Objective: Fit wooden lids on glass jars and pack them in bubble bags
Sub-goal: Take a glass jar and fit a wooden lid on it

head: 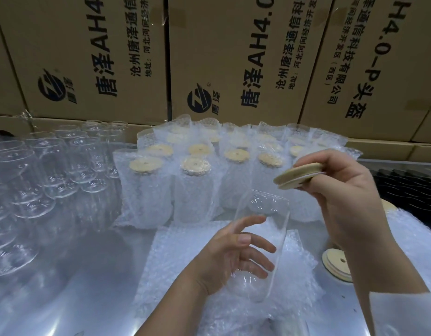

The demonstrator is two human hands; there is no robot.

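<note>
a person's two hands work over a shiny metal worktop (76,287). the left hand (224,260) holds a clear, tall, straight-sided glass jar (270,214), with the fingers loosely curled around its lower half and showing through the glass. the jar is lifted off the worktop and tilted. its long axis runs from the base, low and close to the person, up and away to the open mouth, leaning a little to the right.

the right hand (343,197) pinches a round, pale wooden lid (297,177) between thumb and fingertips. the lid is held nearly edge-on and slanted, with a groove around its rim. it hangs above and just to the right of the jar's mouth, near it but not touching. the right hand is the closer one to the mouth, so seating the lid looks like a short move down and left, with the lid turned to match the tilted rim.

under the hands lies a loose pile of flat, clear bubble bags (175,251). behind them stand rows of lidded jars already packed in bubble bags (146,187). bare glass jars without lids (52,161) crowd the left side. a small stack of spare wooden lids (337,263) rests on the worktop below the right wrist. brown cardboard boxes (234,57) with printed text fill the background.
</note>
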